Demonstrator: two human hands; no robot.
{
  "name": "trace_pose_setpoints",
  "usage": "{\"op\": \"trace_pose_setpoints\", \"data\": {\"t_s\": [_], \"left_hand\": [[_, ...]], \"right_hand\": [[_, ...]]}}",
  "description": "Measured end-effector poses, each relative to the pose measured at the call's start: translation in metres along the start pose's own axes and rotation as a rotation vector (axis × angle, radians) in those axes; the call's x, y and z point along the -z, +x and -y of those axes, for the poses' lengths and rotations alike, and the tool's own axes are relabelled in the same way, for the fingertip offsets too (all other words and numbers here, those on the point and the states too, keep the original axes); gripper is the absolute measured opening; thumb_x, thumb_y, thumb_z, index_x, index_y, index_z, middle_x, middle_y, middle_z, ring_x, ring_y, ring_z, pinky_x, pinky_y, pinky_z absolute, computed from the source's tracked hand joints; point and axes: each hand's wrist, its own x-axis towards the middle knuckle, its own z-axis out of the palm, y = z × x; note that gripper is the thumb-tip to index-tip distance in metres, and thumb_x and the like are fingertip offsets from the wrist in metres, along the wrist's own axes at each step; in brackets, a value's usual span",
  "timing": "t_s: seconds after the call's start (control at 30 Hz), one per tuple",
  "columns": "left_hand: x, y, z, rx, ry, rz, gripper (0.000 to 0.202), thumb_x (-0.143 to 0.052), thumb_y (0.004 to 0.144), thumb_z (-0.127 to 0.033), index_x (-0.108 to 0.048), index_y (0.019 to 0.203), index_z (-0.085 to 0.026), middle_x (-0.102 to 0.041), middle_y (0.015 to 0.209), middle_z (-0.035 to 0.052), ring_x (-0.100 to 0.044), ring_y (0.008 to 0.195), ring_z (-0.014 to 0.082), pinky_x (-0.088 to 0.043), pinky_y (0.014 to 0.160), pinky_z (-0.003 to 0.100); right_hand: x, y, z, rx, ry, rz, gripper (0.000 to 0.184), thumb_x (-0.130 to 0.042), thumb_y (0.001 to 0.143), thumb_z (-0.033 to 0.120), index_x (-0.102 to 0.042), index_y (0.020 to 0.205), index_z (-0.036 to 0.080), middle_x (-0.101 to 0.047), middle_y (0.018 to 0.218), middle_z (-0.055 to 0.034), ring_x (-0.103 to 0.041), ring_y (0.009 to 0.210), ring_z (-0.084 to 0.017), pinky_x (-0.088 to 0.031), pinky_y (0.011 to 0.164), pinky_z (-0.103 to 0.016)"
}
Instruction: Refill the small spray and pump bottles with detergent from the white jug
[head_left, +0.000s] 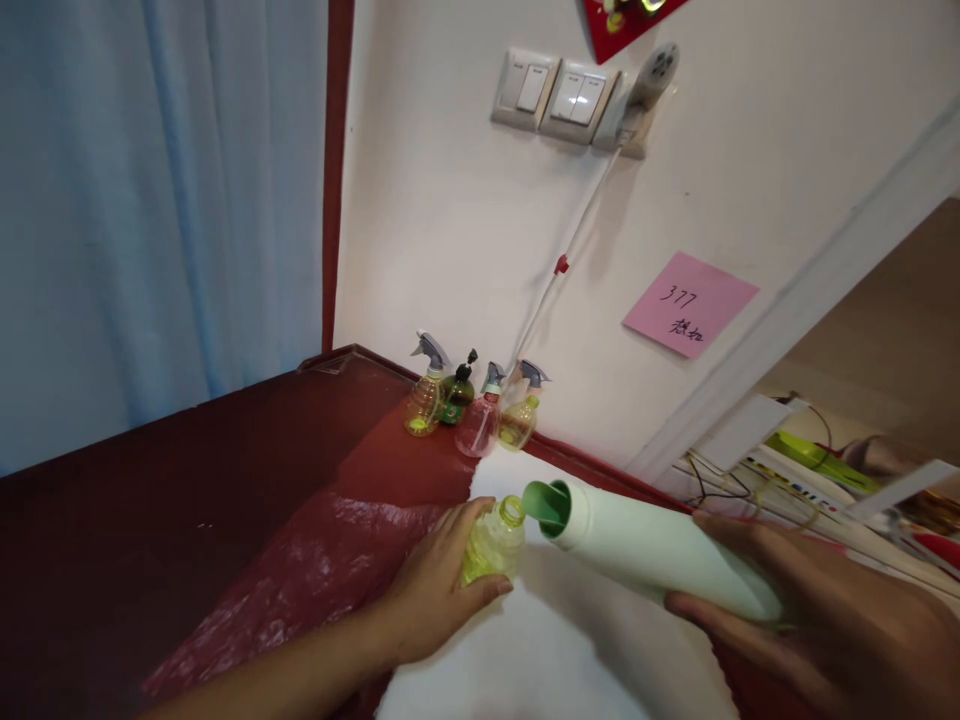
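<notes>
My left hand [442, 580] is wrapped round a clear yellow-green spray bottle without its spray head [501, 548], its open neck facing up. In my right hand [817, 610] is a pale green bottle with a green spout [660, 545], held nearly level and tilted toward the left. Its spout lies close beside the open neck, slightly above it. Whether liquid passes between them, I cannot make out. Behind my hands, on the table, stand a yellowish spray bottle [424, 402], a dark green pump bottle [454, 402], a pink spray bottle [478, 428] and another yellow spray bottle [517, 425].
A white cloth [540, 640] lies under my hands on the dark red table [135, 520], beside crumpled red plastic sheeting [300, 580]. Wall switches [555, 95], a plug with a white cable [577, 230] and a pink note [690, 305] are on the wall. A blue curtain [150, 200] hangs left.
</notes>
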Motion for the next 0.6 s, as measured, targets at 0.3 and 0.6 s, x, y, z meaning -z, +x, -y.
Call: {"op": "trace_pose_setpoints", "data": {"t_s": [0.3,0.6], "left_hand": [[-0.0011,-0.0002,0.007,-0.023,0.009,-0.009,0.071,-0.067,0.084,-0.035,-0.038,0.147,-0.02,-0.046,0.153,0.015,-0.04,0.142,0.0311,-0.027,0.12,0.05],[-0.0007,0.0006,0.0055,-0.029,0.009,-0.011,0.071,-0.067,0.084,-0.034,-0.038,0.147,-0.021,-0.046,0.152,0.0139,-0.04,0.142,0.0308,-0.028,0.12,0.049]], "right_hand": [[0.0067,0.0048,-0.0007,0.067,-0.06,-0.03,0.039,-0.055,0.092,0.056,-0.061,0.108,0.021,-0.075,0.092,-0.0116,-0.074,0.07,-0.028,-0.053,0.049,-0.034],[0.0085,0.0087,-0.0004,0.068,-0.083,-0.011,0.037,-0.058,0.091,0.053,-0.063,0.107,0.021,-0.074,0.089,-0.0116,-0.073,0.068,-0.029,-0.051,0.048,-0.035]]}}
